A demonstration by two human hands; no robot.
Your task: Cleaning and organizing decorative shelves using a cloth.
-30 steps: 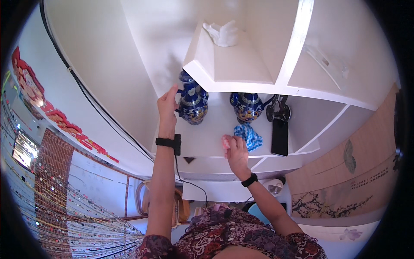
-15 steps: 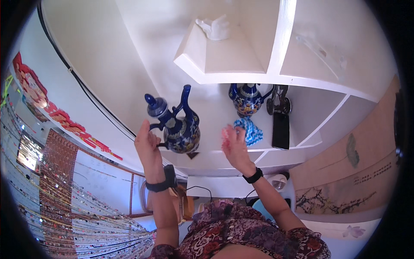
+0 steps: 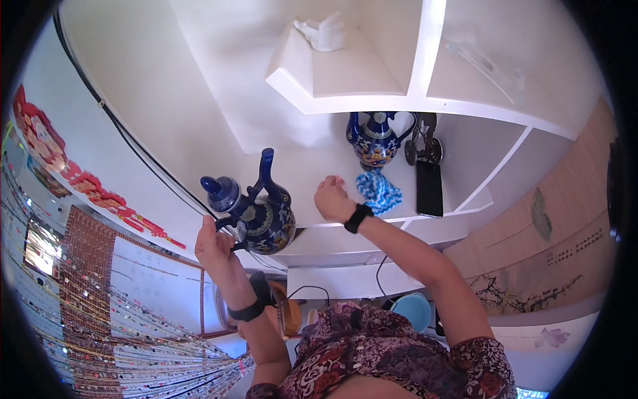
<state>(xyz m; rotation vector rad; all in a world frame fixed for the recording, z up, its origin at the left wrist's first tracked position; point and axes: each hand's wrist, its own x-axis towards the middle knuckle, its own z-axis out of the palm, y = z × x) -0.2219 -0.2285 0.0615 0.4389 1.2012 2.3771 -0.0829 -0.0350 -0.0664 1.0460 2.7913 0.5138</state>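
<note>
My left hand is closed around the handle of a dark blue teapot with painted flowers, a tall curved spout and a domed, knobbed lid. The pot is held up in front of the shelf, tilted slightly. My right hand hovers at the shelf's front with its fingers curled in; a bit of pink shows at them, and what they hold, if anything, is hidden. Just right of it lies a crumpled blue-and-white knitted cloth. Behind the cloth stands a second blue teapot, partly hidden by the upper shelf.
A black phone lies on the shelf beside a dark ornament. The white upper shelf juts out overhead, bearing a white hand-shaped figure. A bead curtain hangs at left; a light blue basin is below.
My left hand has brought the teapot lower and a little left. My right hand has moved left and up, away from the blue-and-white cloth, its fingers curling in.
</note>
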